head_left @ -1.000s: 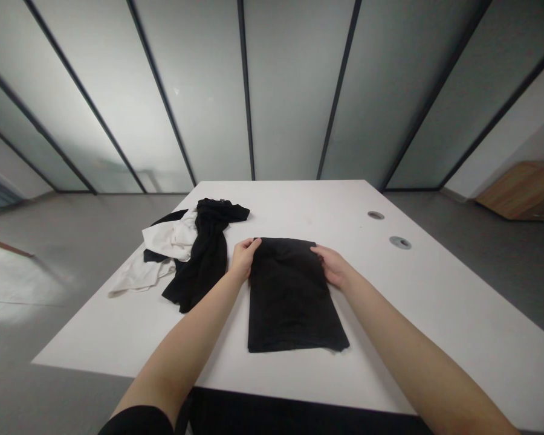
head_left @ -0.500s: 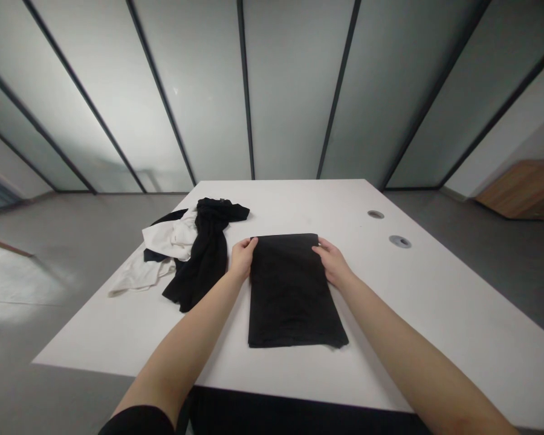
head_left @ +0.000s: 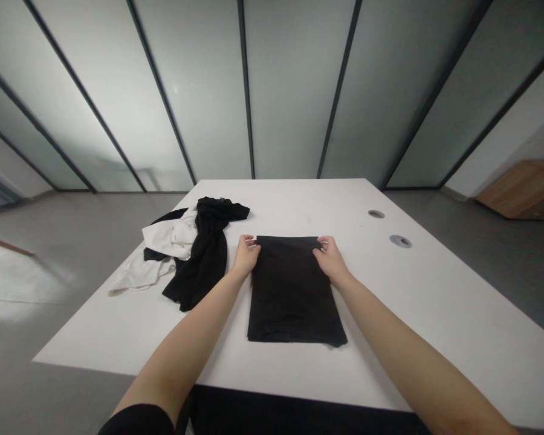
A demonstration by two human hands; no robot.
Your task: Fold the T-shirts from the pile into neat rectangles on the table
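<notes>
A folded black garment (head_left: 292, 296) was seen lying flat on a white table (head_left: 417, 302), near the middle of the table top, with its long sides running away from the person. The left hand (head_left: 245, 257) was placed at the far left corner of this garment, and the right hand (head_left: 330, 261) was placed at its far right corner. The two hands were thus kept apart, with the garment between them. The fingers (head_left: 252, 242) of the left hand were curled at the far edge and were touching the cloth, and the right hand was posed in a similar way, but it could not be told whether the edge was really clamped by either hand. The forearms (head_left: 176, 344) were bare, and a black sleeve (head_left: 138, 420) was visible at the lower left of the view.

To the left of the left hand, a crumpled black garment (head_left: 204, 260) was lying across a crumpled white garment (head_left: 167, 238), just beside the folded one but not touching it. Two round cable grommets (head_left: 376, 214) were set into the table top on the right side. Behind the table, a frosted glass partition (head_left: 294, 90) with dark frames was seen.
</notes>
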